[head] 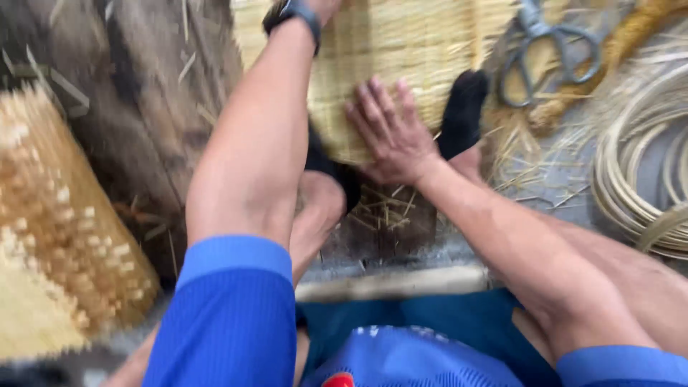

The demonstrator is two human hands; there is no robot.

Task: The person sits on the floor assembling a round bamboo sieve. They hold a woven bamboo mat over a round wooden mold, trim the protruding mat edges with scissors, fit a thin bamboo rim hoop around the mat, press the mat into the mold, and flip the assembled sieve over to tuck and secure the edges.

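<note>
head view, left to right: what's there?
Bundle of cut straw stalks → left hand at the top edge, its wrist wearing a dark band → right hand flat on the woven straw mat → scissors → coil of pale cane strips.

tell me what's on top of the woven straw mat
The right hand lies flat on the woven straw mat, fingers spread. The left forearm crosses its left part, and the left hand is out of frame. Two dark-socked feet cover its near edge.
</note>
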